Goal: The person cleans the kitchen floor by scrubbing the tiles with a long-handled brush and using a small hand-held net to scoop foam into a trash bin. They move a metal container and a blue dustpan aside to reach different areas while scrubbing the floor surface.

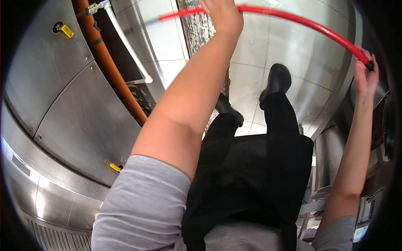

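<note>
A long red pole (293,19), bowed in this wide view, spans the top of the head view. Its right end carries a black cap, while its left end turns grey and blurred; whatever tool it belongs to does not show. My left hand (224,16) is closed around the pole partway along, cut off in part by the upper edge of the view. At the far right, my right hand (366,75) grips the capped end, with fingers curled about it.
Steel panels (83,121) with yellow valve handles (66,31) line the left, beside an orange pipe (109,62) and a white pipe (127,44). My black shoes (278,79) stand on pale floor tiles (251,50), next to a worn, speckled strip (199,31). Metal shelving (331,154) lies right.
</note>
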`<action>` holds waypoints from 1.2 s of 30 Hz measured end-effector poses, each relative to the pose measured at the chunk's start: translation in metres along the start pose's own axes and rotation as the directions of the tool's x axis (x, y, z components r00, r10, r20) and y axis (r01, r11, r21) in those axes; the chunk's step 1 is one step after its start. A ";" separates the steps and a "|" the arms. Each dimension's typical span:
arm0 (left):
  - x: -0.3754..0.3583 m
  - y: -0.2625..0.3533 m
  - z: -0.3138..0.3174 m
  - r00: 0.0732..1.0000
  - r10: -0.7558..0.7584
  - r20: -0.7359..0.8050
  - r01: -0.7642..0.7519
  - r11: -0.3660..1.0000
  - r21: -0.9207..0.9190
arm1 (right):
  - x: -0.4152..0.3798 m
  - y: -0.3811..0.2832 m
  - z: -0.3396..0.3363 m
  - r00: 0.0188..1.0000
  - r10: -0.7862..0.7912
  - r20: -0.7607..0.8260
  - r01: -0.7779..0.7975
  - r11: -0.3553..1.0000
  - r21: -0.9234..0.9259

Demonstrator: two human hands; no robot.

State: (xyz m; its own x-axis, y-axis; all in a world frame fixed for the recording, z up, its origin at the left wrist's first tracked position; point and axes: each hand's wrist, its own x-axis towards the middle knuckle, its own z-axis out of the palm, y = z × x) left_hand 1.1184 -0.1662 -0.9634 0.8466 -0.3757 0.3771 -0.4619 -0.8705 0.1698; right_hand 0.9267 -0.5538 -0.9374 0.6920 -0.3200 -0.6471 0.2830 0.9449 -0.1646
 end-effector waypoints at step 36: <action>0.045 -0.008 -0.117 0.997 0.013 0.079 0.008 0.965 -0.263 | -0.238 0.096 0.147 0.857 -0.394 0.332 0.478 0.848 -0.230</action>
State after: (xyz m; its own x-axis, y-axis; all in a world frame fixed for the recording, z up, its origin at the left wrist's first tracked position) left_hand 1.1291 -0.1387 -0.8416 0.8586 -0.4114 0.3059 -0.5085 -0.7594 0.4059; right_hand 0.8873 -0.3969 -0.6898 0.7021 -0.6693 -0.2432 0.4181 0.6639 -0.6200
